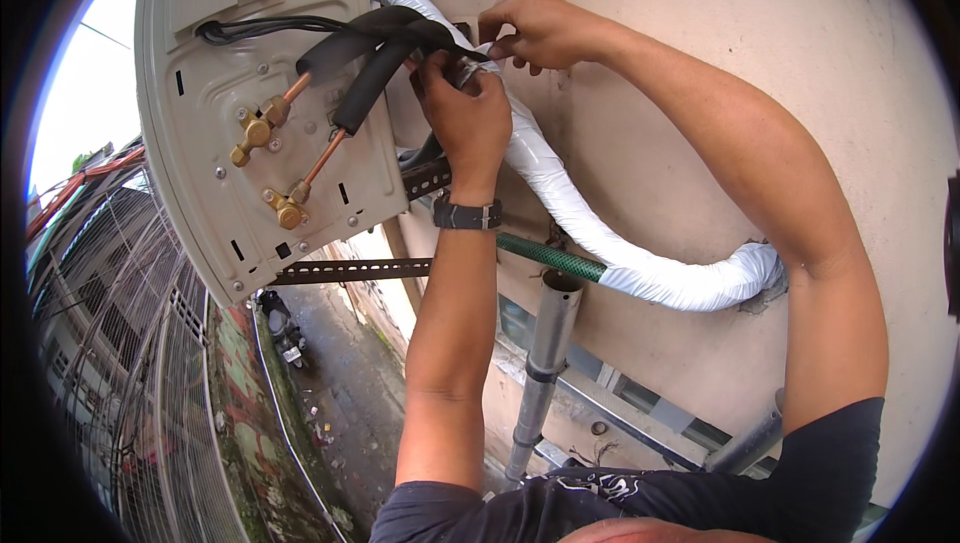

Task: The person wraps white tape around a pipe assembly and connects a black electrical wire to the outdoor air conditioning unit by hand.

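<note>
A bundle of black foam-covered pipes [372, 73] and black cables [275, 27] comes off a beige air-conditioner outdoor unit [205, 228]. It runs into a thick line wrapped in white tape [545, 173]. My left hand [466, 118], with a dark watch on its wrist, is closed around the bundle where the white wrapping begins. Just right of it, my right hand [540, 35] pinches a bit of the white tape against the bundle; the fingertips partly hide it. Two copper pipes end in brass valves [257, 130] on the unit.
Perforated metal brackets [350, 271] hold the unit off the beige wall [880, 93]. A green hose [550, 257] joins the white line, which enters the wall at right. A grey pipe [548, 343] stands below. Far down lies an alley with a parked motorbike [284, 328]; many wires [130, 343] hang at left.
</note>
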Motion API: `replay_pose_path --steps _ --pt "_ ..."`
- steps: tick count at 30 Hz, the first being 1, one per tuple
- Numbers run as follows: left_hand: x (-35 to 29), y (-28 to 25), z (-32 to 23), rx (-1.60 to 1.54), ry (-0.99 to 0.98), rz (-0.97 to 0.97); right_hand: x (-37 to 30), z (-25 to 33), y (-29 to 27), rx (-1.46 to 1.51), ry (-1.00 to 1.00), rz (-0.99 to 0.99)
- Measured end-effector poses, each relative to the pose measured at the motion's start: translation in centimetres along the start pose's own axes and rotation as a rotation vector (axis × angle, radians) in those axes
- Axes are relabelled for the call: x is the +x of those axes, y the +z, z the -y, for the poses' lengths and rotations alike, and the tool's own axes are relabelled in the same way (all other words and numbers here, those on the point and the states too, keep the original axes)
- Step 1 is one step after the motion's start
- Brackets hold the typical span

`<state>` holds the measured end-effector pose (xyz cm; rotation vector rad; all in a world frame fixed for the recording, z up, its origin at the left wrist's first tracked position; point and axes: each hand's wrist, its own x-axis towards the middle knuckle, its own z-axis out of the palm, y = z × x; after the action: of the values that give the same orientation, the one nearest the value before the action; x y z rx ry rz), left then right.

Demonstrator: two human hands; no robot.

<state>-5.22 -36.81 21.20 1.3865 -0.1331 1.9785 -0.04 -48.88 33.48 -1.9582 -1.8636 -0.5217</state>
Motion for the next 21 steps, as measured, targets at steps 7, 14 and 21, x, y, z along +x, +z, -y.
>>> replay_pose_path --steps 7,14,21 --pt "0.2 -0.5 -2.1 0.108 -0.118 0.156 -0.2 -1.0 1.5 -0.081 -0.050 -0.149" --pt "0.6 0.2 -0.9 -0.201 -0.066 0.118 0.5 -1.7 0.4 -0.241 -0.380 -0.107" --pt "0.2 0.2 -0.1 -0.341 -0.231 0.121 0.8 -1.3 -1.5 0.299 0.024 0.129"
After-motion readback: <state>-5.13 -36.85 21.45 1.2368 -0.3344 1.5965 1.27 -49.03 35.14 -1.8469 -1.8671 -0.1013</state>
